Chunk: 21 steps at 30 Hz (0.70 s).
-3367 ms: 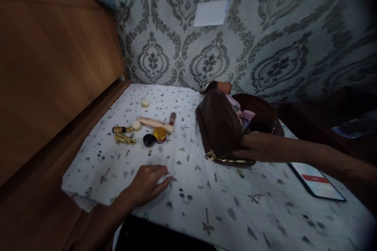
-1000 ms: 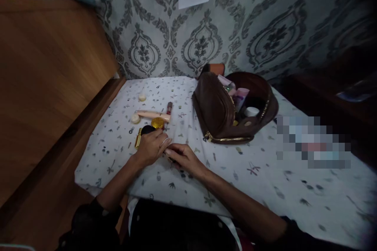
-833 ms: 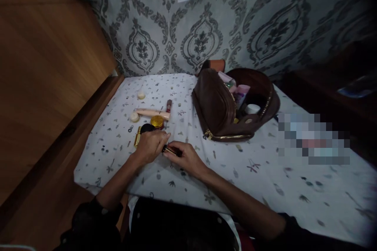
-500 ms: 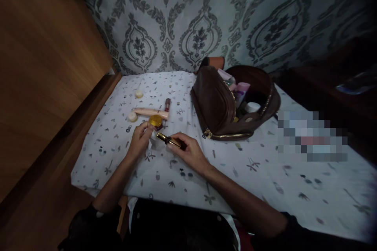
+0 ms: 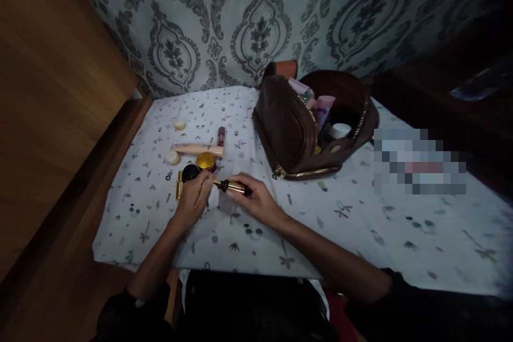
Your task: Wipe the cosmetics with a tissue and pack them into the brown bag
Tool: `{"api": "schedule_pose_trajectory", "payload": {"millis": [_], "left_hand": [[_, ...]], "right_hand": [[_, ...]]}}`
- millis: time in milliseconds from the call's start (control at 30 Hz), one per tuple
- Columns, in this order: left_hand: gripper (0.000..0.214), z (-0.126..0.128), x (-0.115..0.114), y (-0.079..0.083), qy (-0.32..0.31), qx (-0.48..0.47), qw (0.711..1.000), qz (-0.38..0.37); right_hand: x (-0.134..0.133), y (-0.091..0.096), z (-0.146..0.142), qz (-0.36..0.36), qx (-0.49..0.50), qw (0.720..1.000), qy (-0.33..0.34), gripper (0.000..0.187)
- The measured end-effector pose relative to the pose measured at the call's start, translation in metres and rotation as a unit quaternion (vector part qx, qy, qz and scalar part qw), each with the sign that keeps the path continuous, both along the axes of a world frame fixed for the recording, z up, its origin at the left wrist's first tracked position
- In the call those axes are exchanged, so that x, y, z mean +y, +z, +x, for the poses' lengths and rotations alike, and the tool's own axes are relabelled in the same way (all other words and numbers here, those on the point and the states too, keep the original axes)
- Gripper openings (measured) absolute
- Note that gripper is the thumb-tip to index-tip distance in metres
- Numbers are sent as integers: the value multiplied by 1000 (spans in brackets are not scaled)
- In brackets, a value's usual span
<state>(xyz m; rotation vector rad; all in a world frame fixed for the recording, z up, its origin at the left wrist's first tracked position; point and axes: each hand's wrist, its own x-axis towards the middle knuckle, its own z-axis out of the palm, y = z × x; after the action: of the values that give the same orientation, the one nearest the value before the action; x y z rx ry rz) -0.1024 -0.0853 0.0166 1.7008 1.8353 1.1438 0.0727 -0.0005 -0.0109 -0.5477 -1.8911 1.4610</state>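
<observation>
My right hand point(image 5: 256, 200) grips a slim black-and-gold cosmetic tube point(image 5: 235, 187) that lies nearly level above the cloth. My left hand point(image 5: 196, 195) is closed at the tube's narrow gold end, its fingertips hiding the tip. Just beyond the left fingers sit a jar with a gold lid point(image 5: 206, 161) and a round black item point(image 5: 191, 172). A small upright gold tube point(image 5: 179, 186) appears left of that hand. Farther back lie a peach squeeze tube point(image 5: 198, 150), a dark-red lip gloss tube point(image 5: 221, 136) and two small cream-coloured round items point(image 5: 172, 157).
A brown leather toiletry bag point(image 5: 286, 117) stands unzipped to the right, with pink tubes point(image 5: 324, 108) and a white-lidded jar point(image 5: 340, 130) inside. Patterned white cloth point(image 5: 320, 251) covers the surface. A wooden panel point(image 5: 60, 91) rises at left; patterned wall covering is behind.
My left hand has closed round the tube's gold end; white material seen under its fingers before is no longer plain. The black item and small gold tube have come into view.
</observation>
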Motion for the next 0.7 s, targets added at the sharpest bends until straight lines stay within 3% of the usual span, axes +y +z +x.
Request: {"api": "schedule_pose_trajectory", "payload": {"millis": [133,300,400,500,567,700], "left_hand": [[54,5,-1,-5,81,-68,994,-3],[60,4,1,-7,125,-112,986,-21],[55,2,2,-4,101,-83,991,-23],[40,2,0,-1,35,-64,997,-26],[41,3,-2,1,1,-65,997,-39],[37,5,-4,2,-12,-104,994,-41]], "right_hand": [[0,0,2,98,29,994,-23,23],[2,-3,2,104,20,994,-29,21],[3,-3,1,90,20,995,-48,22],[4,-2,2,76,16,995,-61,22],[4,-1,2,70,15,995,-64,21],[4,0,2,71,14,995,-67,20]]}}
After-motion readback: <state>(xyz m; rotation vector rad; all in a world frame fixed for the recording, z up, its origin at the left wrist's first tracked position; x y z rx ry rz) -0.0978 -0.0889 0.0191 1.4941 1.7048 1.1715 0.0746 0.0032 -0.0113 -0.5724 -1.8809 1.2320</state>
